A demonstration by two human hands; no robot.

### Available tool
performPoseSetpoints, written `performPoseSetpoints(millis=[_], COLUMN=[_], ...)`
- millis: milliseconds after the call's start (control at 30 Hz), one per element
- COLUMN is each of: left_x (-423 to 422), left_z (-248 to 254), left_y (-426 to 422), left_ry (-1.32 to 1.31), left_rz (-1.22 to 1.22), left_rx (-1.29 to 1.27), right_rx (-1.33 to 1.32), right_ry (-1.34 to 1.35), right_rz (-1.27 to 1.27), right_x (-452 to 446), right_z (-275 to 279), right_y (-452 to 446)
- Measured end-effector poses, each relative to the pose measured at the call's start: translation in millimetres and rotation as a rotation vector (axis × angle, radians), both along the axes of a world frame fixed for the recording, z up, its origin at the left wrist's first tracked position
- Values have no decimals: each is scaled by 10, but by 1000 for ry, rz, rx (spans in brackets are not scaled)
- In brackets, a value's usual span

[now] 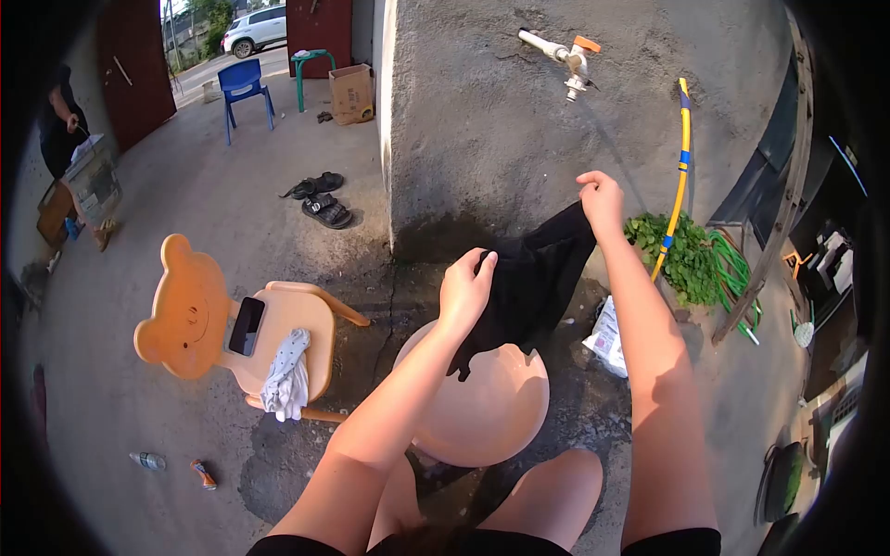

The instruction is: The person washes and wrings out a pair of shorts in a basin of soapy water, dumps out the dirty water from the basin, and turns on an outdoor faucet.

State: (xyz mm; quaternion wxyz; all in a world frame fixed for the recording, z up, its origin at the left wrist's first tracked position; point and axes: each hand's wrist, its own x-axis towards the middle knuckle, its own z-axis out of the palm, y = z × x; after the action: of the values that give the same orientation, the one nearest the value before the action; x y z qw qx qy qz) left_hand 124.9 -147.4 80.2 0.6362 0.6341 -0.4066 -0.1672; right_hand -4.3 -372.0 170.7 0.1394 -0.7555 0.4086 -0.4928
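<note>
A black cloth [533, 283] hangs stretched between my two hands, over and behind a pale pink basin [482, 417] on the wet ground. My left hand [466, 289] is closed on its left upper part, at the basin's far side. Higher and to the right, my right hand [603, 204] grips the other top corner, with the thumb and index finger showing. The cloth's lower left end dangles over the basin's rim. Left of the basin, a small orange bear-shaped chair [190, 310] bears a dark phone [245, 326] and a crumpled white spotted cloth [287, 375].
A tap [575, 67] juts from the grey wall, beside a yellow hose [683, 157]. Green plants [681, 255] and a white packet [607, 338] lie right. Black sandals [326, 209], a blue chair [243, 85] and a person [65, 120] holding a bin [95, 181] are at back left.
</note>
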Motion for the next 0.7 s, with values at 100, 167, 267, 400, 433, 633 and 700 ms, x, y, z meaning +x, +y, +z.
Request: performPoseSetpoints(millis=[100,167,267,400,433,633,700], left_x=[-99,-311,-493,-501,-517,-613,-667], left_z=[-965,-1501,-1788,-1416,-1221,-62,410], left_y=[3,128,155,235,302,900,1303], left_ry=[16,-121,-314,-343,-322,-313,-269], left_rz=[3,-81,-310,-378,-372,-304,-363], left_rx=[117,271,581,721,721,136,97], right_rx=[132,215,322,723,711,653,641], right_ry=[-20,73,344,473,536,540,525], right_rz=[169,229,157,304,356,575,538], right_x=[-167,-346,-636,-908,-961,-1055,-1162], right_z=[-1240,-2131,-2843,-2624,-2476,-1666,-1665], right_y=[572,958,1553,2167,2298,2860,2949])
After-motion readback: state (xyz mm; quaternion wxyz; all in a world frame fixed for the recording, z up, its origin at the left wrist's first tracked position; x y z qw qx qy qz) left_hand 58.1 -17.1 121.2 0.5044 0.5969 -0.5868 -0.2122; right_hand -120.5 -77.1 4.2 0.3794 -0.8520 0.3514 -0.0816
